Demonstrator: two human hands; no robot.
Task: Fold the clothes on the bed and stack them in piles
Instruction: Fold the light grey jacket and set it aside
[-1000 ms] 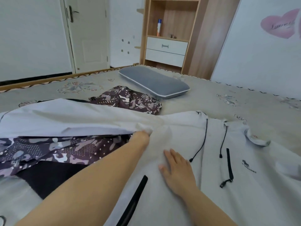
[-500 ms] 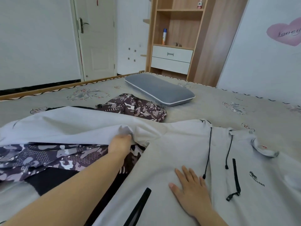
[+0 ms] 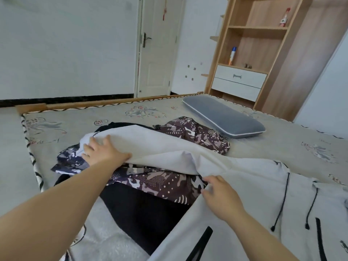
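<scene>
Your left hand (image 3: 102,153) has travelled outward along the sleeve (image 3: 143,146) of the white hoodie (image 3: 250,185) since the earlier frame; it now lies flat near the cuff end, fingers spread, its grip open and pressing on the fabric. Your right hand (image 3: 220,198) has left the hoodie's chest, where it lay flat before, and now sits at the underarm fold, fingers curled on the fabric edge; whether that grip is closed on the cloth cannot be told. The hoodie lies spread on the bed (image 3: 282,140), its body beneath and beyond your right hand. Below the sleeve, between both hands, the camouflage garment (image 3: 160,181) and a black garment (image 3: 143,213) are exposed. The grey pillow (image 3: 224,117) lies well beyond both hands.
</scene>
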